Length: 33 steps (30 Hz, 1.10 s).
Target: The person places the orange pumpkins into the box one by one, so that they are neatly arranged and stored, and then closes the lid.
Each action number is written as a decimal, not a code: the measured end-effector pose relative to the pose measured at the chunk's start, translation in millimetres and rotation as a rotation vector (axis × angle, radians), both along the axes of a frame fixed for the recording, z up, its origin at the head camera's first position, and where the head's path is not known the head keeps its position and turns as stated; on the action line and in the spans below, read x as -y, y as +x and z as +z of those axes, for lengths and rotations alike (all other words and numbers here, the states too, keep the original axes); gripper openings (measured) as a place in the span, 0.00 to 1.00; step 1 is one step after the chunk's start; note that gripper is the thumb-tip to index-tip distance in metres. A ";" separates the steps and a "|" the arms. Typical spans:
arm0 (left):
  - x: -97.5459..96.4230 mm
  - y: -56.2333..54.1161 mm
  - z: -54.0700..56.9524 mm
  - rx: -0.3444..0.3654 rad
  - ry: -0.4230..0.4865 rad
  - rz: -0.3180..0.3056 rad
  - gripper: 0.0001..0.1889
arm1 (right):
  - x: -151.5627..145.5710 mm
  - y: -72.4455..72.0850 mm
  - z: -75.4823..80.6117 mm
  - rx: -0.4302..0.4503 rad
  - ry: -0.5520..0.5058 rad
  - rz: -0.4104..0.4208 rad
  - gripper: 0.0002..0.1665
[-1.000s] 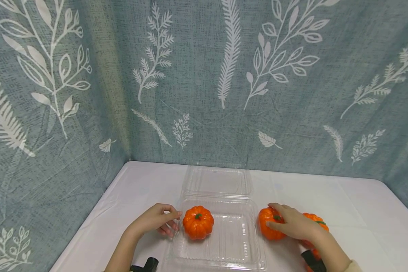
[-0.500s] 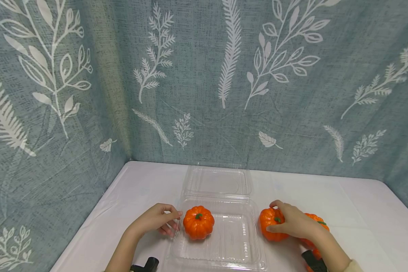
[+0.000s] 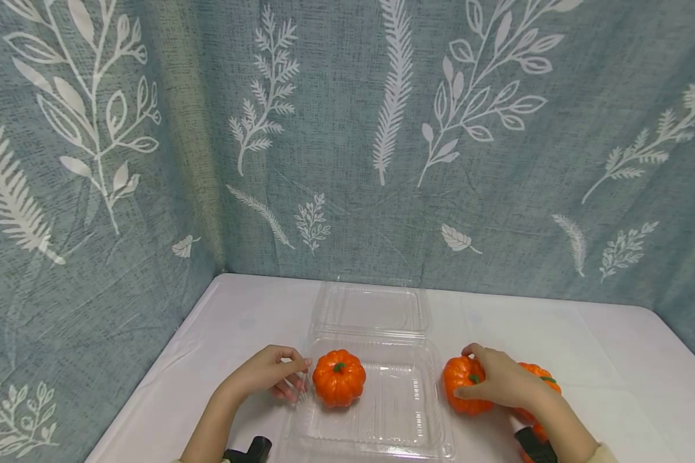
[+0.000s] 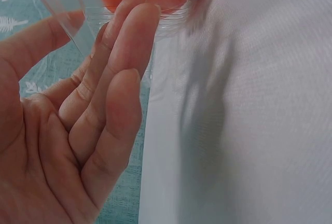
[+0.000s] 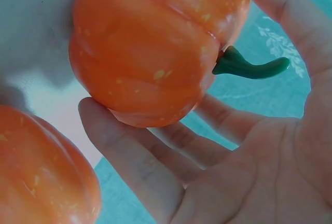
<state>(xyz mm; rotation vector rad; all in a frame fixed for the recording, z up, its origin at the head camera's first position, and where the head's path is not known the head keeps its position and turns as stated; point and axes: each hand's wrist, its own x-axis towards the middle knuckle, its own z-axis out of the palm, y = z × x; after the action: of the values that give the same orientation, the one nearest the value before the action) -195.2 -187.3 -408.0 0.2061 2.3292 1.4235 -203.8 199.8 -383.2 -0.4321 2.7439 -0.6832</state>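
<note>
A clear plastic clamshell container (image 3: 382,408) lies on the table with its lid (image 3: 370,308) folded back. One orange toy pumpkin (image 3: 338,381) with a green stem sits in its left part. My left hand (image 3: 269,373) is at the container's left edge, fingers loosely bent, fingertips right at the clear wall (image 4: 171,19); nothing is between thumb and fingers. To the right of the container, my right hand (image 3: 504,381) holds a second pumpkin (image 3: 455,376) between thumb and fingers. In the right wrist view its curved stem (image 5: 251,67) points toward the palm.
Further pumpkins, one of them (image 3: 540,373) partly hidden by the right forearm, lie behind and beside that wrist. A white cloth covers the table (image 3: 625,373). A blue-green curtain (image 3: 347,141) with white leaf prints closes off the back and left.
My right fingers have closed in around the far side of the pumpkin, which has shifted slightly to the right. My left hand and the pumpkin in the container have stayed put.
</note>
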 end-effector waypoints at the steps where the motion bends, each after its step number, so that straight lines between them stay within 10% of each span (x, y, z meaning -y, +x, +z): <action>1: -0.1 0.0 0.0 -0.001 0.000 0.001 0.17 | -0.2 0.5 0.6 -0.005 -0.001 0.001 0.39; 33: 4.0 -11.1 0.1 0.017 0.017 -0.028 0.18 | 20.0 24.8 49.2 -0.191 0.005 -0.056 0.41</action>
<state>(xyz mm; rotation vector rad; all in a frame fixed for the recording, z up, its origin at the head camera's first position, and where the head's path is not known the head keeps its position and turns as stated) -206.3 -191.3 -407.9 0.2299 2.2916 1.4269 -178.9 179.8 -334.0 -0.4420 2.9462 -0.6806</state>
